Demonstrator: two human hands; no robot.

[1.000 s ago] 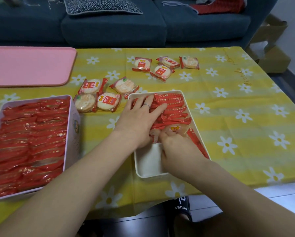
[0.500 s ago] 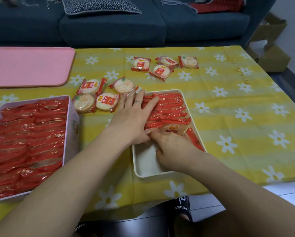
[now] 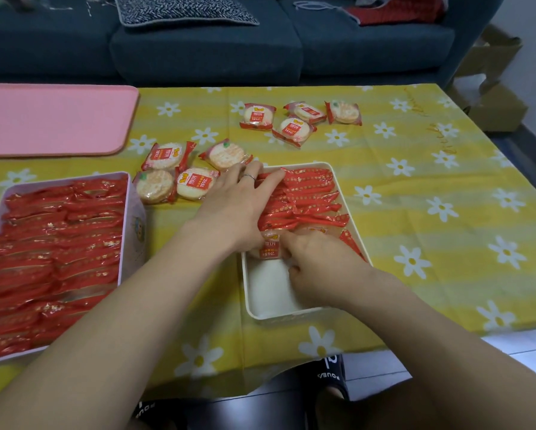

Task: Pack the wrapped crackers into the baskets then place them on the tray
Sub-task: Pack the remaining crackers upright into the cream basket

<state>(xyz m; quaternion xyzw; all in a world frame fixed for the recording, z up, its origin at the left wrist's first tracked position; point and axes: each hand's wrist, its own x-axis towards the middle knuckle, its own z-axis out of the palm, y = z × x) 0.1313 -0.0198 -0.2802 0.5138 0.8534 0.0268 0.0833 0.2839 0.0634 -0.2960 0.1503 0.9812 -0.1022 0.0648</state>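
Note:
A white basket (image 3: 291,313) stands in front of me, its far half filled with a row of red wrapped crackers (image 3: 307,197) set on edge. My left hand (image 3: 238,209) lies flat with straight fingers against the left end of that row. My right hand (image 3: 319,265) is inside the basket, its curled fingers pinching one wrapped cracker (image 3: 268,248) at the near end of the row. The near part of the basket floor is bare.
A pink basket (image 3: 133,218) packed with wrapped crackers stands at the left. The pink tray (image 3: 55,119) lies at the far left. Loose crackers lie in two groups, one (image 3: 173,175) beside the white basket and one (image 3: 294,121) farther back. A sofa (image 3: 204,51) runs behind the table.
My left hand has slid a little toward the far left corner of the white basket. A labelled cracker now shows between my two hands at the near end of the row.

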